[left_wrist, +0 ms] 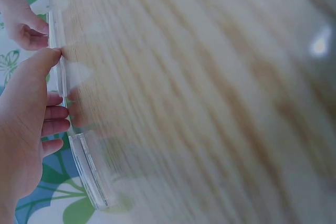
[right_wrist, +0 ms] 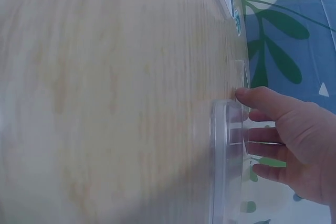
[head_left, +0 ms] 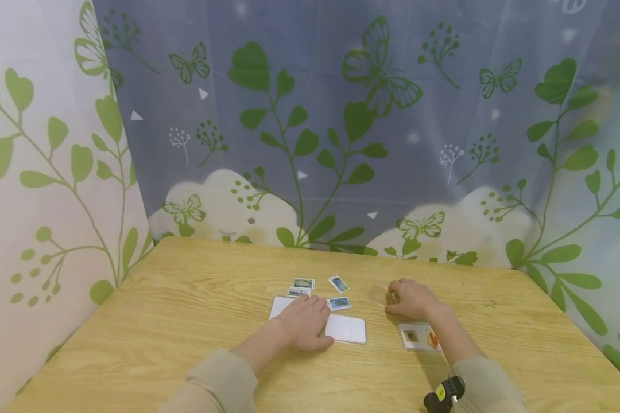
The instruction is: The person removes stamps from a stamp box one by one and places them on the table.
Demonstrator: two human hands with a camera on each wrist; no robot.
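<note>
My left hand (head_left: 303, 322) rests palm down over two flat white-backed clear cases; the left case (head_left: 278, 306) and the right case (head_left: 347, 330) show on either side of it. My right hand (head_left: 415, 300) pinches a clear plastic cover (head_left: 378, 294) at its right end, thumb on the near side and fingers on the far side. Just beyond the left hand lie several stamps: a green one (head_left: 304, 283), a partly covered one (head_left: 298, 292), a tilted blue one (head_left: 338, 283) and another blue one (head_left: 338, 303).
A clear case (head_left: 415, 336) with small pictures inside lies under the right forearm; its edge (right_wrist: 220, 166) shows in the right wrist view. The wooden table (head_left: 196, 321) meets a leaf-printed curtain (head_left: 320, 143) at the back. A black device (head_left: 443, 394) is strapped at the right wrist.
</note>
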